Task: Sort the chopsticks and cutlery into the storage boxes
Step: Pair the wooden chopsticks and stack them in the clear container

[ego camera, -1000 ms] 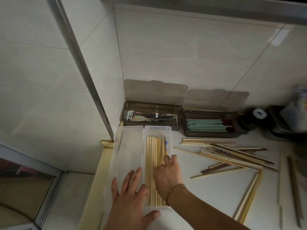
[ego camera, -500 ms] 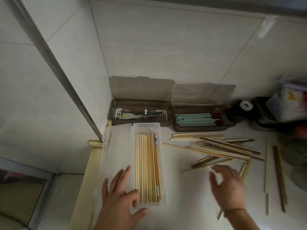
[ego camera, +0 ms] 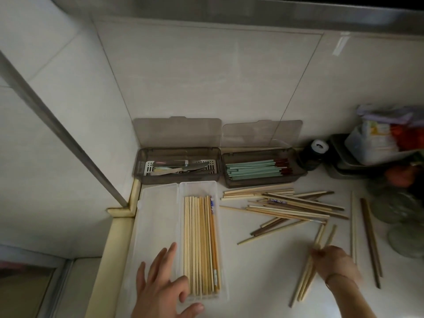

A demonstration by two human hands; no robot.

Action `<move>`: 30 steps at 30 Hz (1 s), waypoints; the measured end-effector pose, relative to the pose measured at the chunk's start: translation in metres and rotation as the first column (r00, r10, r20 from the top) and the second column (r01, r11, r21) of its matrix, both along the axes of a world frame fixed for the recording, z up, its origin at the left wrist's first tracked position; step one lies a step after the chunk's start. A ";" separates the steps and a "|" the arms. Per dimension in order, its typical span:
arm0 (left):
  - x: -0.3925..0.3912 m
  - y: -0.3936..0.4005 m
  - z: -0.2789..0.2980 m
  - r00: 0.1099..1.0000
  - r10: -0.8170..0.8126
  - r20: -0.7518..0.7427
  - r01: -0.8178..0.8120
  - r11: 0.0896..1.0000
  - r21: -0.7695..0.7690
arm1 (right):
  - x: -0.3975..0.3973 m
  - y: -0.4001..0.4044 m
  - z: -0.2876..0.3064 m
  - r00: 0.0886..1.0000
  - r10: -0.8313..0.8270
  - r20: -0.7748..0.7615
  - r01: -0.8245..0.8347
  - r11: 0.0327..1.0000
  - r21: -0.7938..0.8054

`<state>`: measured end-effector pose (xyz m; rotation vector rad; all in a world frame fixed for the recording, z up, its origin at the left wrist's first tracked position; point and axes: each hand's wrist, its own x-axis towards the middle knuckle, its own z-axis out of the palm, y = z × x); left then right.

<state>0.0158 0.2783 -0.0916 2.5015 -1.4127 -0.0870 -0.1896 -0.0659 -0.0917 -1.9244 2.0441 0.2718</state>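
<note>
A person's left hand (ego camera: 164, 285) lay flat, fingers spread and relaxed, holding nothing, on the near end of a clear plastic box (ego camera: 204, 187) and its opened lid (ego camera: 156, 214) on a pale counter (ego camera: 259, 271). The box held a neat row of light wooden chopsticks (ego camera: 200, 244) lying lengthwise. The right hand (ego camera: 335, 262), blurred, had its fingers curled around a small bundle of pale chopsticks (ego camera: 306, 278) that slanted across the counter to the right of the box. Beyond it a loose pile of mixed light and dark chopsticks (ego camera: 289, 205) lay scattered, with a dark pair (ego camera: 370, 237) farther right. Against the tiled wall stood two smoky boxes with raised lids: the left box (ego camera: 142, 166) held cutlery (ego camera: 183, 168), the right box (ego camera: 296, 175) held green chopsticks with red ends (ego camera: 254, 171).
</note>
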 end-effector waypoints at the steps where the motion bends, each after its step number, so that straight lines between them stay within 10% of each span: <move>1: -0.001 -0.001 0.002 1.000 -0.001 0.010 0.001 1.000 0.007 | 0.002 0.002 0.001 1.000 -0.015 -0.008 0.015 1.000 0.003; 12: -0.020 -0.008 0.002 0.999 0.037 0.004 -0.038 0.999 0.015 | -0.002 -0.003 0.024 0.969 -0.113 0.221 0.072 0.980 0.185; 17: -0.020 -0.007 0.002 0.999 0.034 -0.042 -0.034 0.999 -0.001 | 0.018 0.010 0.068 0.939 0.090 0.331 -0.126 0.988 0.090; 24: -0.017 -0.011 0.005 0.993 0.084 -0.081 -0.086 0.996 -0.027 | 0.111 0.100 0.121 0.544 0.286 0.789 -0.531 0.845 0.060; 30: -0.019 -0.014 0.011 0.988 0.122 -0.092 -0.125 0.992 -0.025 | 0.164 0.156 0.083 0.493 0.718 0.492 -0.812 0.582 -0.037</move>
